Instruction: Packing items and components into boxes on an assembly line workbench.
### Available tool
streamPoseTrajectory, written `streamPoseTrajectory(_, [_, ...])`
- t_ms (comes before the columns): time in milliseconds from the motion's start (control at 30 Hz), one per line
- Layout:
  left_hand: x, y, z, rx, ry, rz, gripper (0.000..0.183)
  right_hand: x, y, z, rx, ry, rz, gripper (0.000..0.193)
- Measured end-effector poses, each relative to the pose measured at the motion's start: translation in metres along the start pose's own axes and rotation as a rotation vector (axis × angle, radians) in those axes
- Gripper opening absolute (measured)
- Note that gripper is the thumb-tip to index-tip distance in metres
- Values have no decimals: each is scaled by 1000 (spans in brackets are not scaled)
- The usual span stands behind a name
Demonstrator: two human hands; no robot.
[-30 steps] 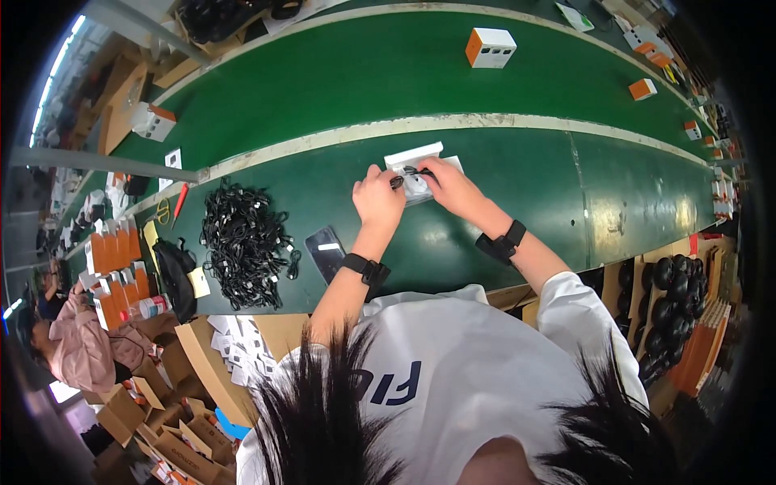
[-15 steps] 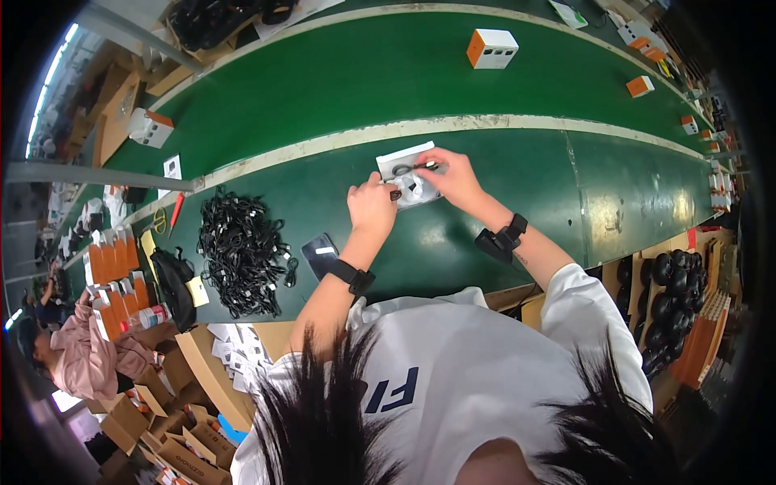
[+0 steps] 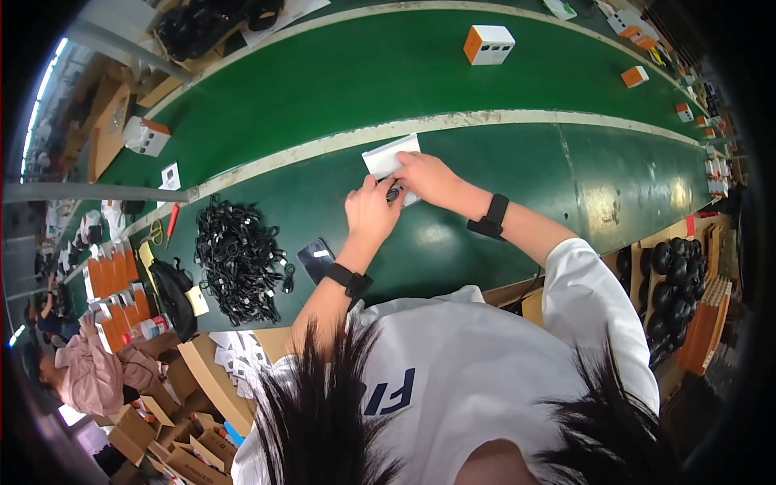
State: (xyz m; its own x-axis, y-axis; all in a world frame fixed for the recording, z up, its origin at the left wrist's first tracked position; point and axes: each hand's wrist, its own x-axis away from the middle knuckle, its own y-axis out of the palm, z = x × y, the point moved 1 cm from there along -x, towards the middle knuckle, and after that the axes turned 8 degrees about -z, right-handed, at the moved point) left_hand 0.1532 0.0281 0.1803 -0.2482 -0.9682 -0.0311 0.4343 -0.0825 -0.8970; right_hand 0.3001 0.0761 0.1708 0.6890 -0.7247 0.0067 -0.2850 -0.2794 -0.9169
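A small white box (image 3: 390, 157) lies on the green bench in front of me, its pale lid or flap raised at the far side. The fingers of my right hand (image 3: 436, 183) are bent around the box's near right edge, pinching it. My left hand (image 3: 372, 213) is closed at the box's near left side, with a coiled black cable (image 3: 394, 194) at its fingertips. Both hands partly hide the cable and the inside of the box. Left of my forearm lies a dark phone (image 3: 316, 259).
A heap of black cables (image 3: 238, 263) sits to the left, near scissors (image 3: 157, 231) and a red-handled tool (image 3: 173, 220). Orange and white boxes (image 3: 490, 46) stand on the far green belt. At far left, a person in pink (image 3: 93, 376) is beside cartons (image 3: 133, 432).
My right hand has gone from holding the cable end above the box to gripping the box. The cable is now bunched near my left fingertips, and the pale flap covers more.
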Motion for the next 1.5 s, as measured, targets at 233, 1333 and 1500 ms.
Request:
streamPoseTrajectory(233, [-5, -1, -2, 4, 1, -34, 23, 6, -1, 4, -297, 4, -36, 14])
streamPoseTrajectory(1333, [-22, 8, -3, -346, 263, -243, 37, 46, 47, -7, -780, 318, 569, 44])
streamPoseTrajectory(1500, [-9, -6, -5, -82, 313, -125, 34, 46, 65, 3, -1035, 378, 594, 48])
